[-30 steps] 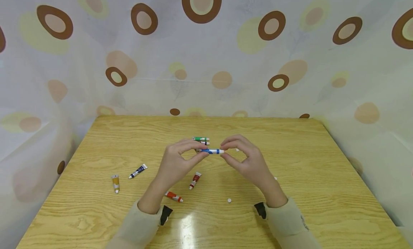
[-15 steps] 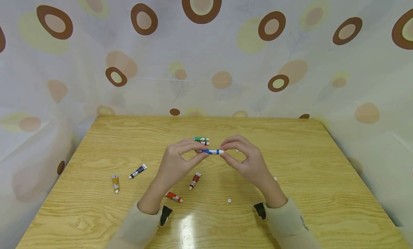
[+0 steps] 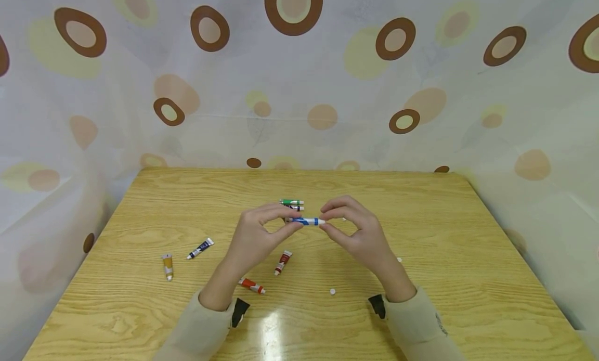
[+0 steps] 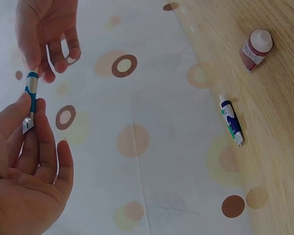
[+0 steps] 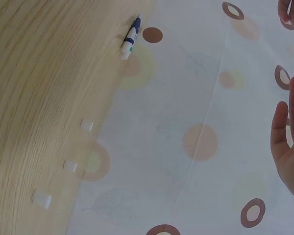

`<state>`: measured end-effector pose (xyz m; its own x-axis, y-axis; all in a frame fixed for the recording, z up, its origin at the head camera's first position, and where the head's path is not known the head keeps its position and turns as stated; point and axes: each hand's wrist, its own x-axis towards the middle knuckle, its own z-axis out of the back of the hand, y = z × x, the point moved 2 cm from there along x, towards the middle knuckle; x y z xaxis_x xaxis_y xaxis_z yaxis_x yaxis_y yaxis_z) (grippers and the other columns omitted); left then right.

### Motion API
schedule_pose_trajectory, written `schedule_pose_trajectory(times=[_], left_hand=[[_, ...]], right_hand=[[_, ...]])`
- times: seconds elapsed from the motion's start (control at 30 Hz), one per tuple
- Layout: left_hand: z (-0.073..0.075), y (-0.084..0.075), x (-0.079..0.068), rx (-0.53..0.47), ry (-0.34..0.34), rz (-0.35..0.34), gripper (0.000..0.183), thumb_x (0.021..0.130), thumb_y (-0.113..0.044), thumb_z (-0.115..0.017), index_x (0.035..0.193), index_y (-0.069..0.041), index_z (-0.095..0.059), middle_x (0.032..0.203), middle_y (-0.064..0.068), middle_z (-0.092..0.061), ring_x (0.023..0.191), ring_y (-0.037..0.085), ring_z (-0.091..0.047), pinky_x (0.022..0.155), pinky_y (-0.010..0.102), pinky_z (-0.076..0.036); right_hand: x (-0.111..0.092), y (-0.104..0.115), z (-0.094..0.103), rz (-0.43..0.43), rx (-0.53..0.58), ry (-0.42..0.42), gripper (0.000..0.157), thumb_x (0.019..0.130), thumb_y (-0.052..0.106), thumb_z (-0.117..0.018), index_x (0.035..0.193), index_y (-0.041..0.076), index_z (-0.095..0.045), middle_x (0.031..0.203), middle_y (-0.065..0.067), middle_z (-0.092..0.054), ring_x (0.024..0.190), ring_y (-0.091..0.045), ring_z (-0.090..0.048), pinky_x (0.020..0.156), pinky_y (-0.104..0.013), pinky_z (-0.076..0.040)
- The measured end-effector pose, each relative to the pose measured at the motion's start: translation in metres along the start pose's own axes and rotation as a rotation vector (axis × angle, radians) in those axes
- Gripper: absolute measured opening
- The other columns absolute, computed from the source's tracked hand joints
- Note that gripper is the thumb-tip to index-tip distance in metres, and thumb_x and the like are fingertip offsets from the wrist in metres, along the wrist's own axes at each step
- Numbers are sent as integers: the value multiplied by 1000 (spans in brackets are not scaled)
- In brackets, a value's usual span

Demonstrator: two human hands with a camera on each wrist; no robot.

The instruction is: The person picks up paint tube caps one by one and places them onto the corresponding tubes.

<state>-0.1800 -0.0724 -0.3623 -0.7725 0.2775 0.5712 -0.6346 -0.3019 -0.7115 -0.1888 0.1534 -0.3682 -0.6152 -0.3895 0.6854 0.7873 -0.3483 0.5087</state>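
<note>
Over the middle of the table, a blue and silver paint tube (image 3: pixel 310 221) lies level between the two hands. My left hand (image 3: pixel 255 237) pinches its rear part between thumb and fingers; the crimped end shows below the fingertips in the left wrist view. At the opposite end, the thumb and fingertips of my right hand (image 3: pixel 357 231) pinch the white tip, which they partly cover. Behind the held tube lie a green paint tube (image 3: pixel 292 202) and a dark one (image 3: pixel 297 208), partly hidden by the left fingers.
Nearer lie a dark red tube (image 3: pixel 283 262), an orange-red tube (image 3: pixel 252 285), a navy tube (image 3: pixel 200 248) and a yellow-ochre tube (image 3: pixel 168 267). Small white caps (image 3: pixel 332 291) are scattered on the right half of the wooden table (image 3: pixel 468 298). A patterned curtain (image 3: pixel 299 137) surrounds the table.
Both hands keep nearly the same place. The blue and silver pattern on the tube shows slightly differently between the fingers.
</note>
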Motion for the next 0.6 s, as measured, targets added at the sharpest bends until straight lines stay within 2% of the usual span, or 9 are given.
schedule_pose_trajectory(times=[0.23,0.43,0.6], left_hand=[[0,-2,0,5,-13,-51,15,86,-8,-82,101,-8,-82,109,6,-80,108,24,-76,96,33,-60],[1,-1,-1,2,-13,-22,14,87,-9,-82,101,-8,-82,109,6,-80,109,25,-76,98,35,-59],[2,-2,0,-11,10,24,15,88,-12,-82,102,-10,-82,110,5,-80,110,24,-75,100,36,-59]], right_hand=[[-1,-1,-2,9,34,3,21,82,-10,-78,96,5,-75,109,-11,-69,103,-23,-66,95,-15,-51],[0,-2,-1,42,34,-6,28,80,-10,-80,104,5,-75,111,-13,-69,104,-23,-65,98,-15,-51],[1,-2,-1,81,28,-10,25,82,-7,-80,104,4,-74,110,-14,-68,103,-24,-66,97,-14,-51]])
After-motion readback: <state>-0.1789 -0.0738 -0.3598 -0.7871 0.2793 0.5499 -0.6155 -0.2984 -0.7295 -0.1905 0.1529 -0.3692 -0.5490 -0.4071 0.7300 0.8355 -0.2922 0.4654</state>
